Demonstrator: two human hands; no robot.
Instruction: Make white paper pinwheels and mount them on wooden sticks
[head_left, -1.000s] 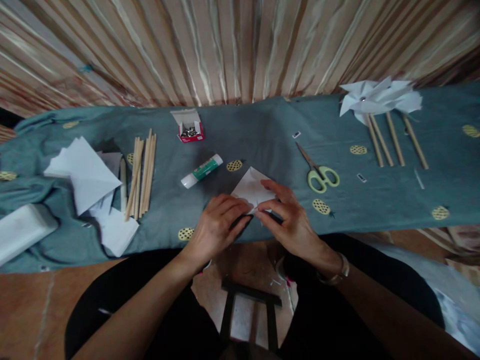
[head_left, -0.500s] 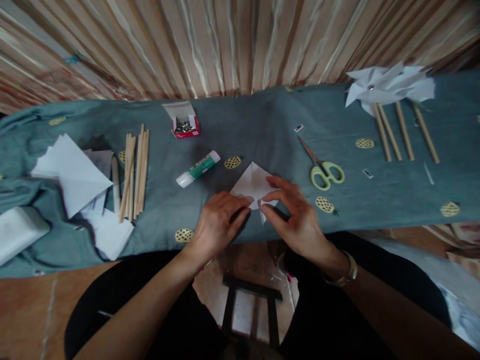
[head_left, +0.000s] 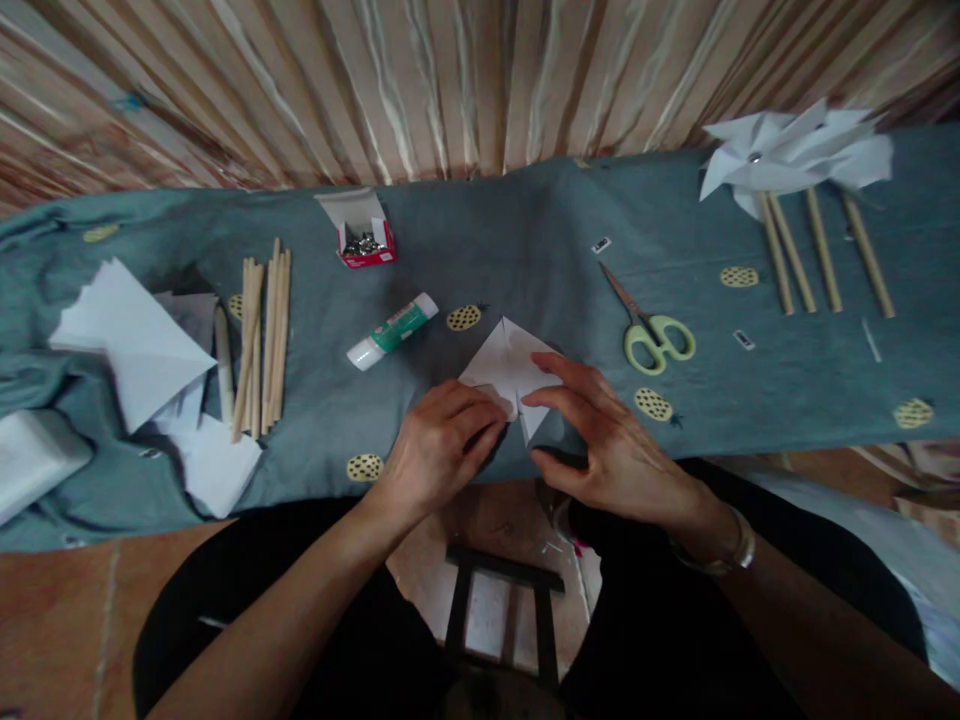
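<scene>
A white paper square (head_left: pixel 504 352), turned cornerwise with slits and creases, lies near the table's front edge. My left hand (head_left: pixel 446 440) pinches a flap of it at the lower left, thumb and fingers together; the fingers partly hide that corner. Over the right corner my right hand (head_left: pixel 611 445) is open, its fingertips resting on or just above the paper and its thumb spread apart below. Left of the paper lies a glue stick (head_left: pixel 394 332) with a green label. To the right are scissors (head_left: pixel 651 335) with light green handles.
A red box of metal pins (head_left: pixel 367 255) stands open behind the glue stick. Wooden sticks (head_left: pixel 262 345) and white paper squares (head_left: pixel 154 350) lie at left, beside a white block (head_left: pixel 37 460). Paper pinwheels (head_left: pixel 799 155) on sticks lie at far right. Curtains (head_left: pixel 480 90) hang behind.
My right hand has loosened its pinch at the paper's middle; its thumb has moved down and away from the fingers. The left hand still holds its flap. The view has shifted slightly.
</scene>
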